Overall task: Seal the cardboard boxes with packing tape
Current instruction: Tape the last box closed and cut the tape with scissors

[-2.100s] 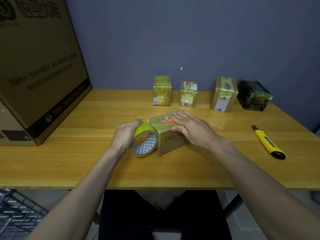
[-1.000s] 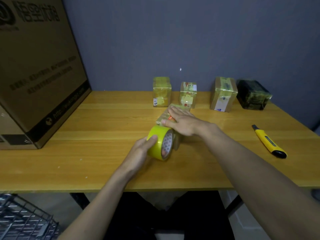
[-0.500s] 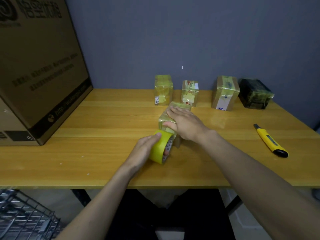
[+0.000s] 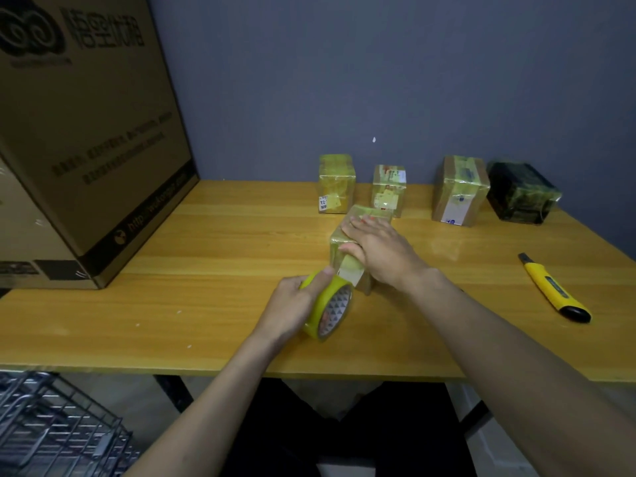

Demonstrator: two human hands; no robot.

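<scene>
Mid-wrap: right hand (image 4: 378,251) lay flat, pinning the small box (image 4: 347,242) at frame centre; left hand (image 4: 294,306) gripped the tape roll (image 4: 328,309), strip taut. Next probably: cut it off.

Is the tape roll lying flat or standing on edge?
On edge: the tape roll shows its patterned core sideways, gripped by the left hand.

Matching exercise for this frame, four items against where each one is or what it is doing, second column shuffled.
Column one:
1. tape roll
2. utility knife
3. right hand
4. large carton

Column two:
A. lying alone at the table's right side
B. gripped by the left hand
C. standing at the table's left end
D. flat on top of the small box

Pairs: 1-B, 2-A, 3-D, 4-C
</scene>
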